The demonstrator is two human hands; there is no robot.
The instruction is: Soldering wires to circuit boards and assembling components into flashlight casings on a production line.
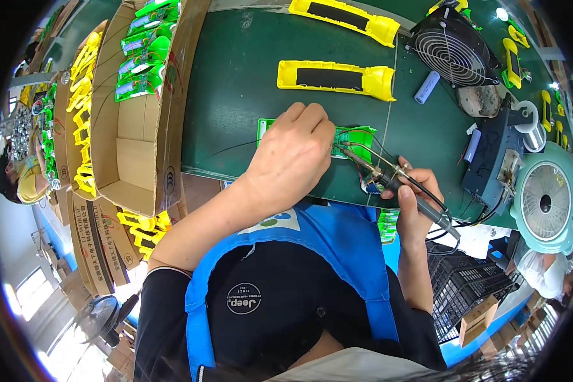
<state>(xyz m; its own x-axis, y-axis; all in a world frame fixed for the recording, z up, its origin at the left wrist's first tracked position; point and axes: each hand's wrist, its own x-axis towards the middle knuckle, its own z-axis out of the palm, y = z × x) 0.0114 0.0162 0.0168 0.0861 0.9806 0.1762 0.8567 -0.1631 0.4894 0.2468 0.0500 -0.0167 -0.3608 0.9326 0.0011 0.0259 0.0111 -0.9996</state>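
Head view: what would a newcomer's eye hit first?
Probably the two bright yellow casings with dark panels, one behind the other on the green bench top, beyond the hands. Next, front and centre, the left hand covering part of a green casing, while the right hand holds a soldering iron with its tip at that casing. Then the black fan at the far right of the bench.

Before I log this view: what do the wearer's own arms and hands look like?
Left hand and right hand: both bare, ungloved. Left forearm and right forearm: uncovered, no watch visible. Left sleeve: short, black, thin pale edge. Right sleeve: also short and black.
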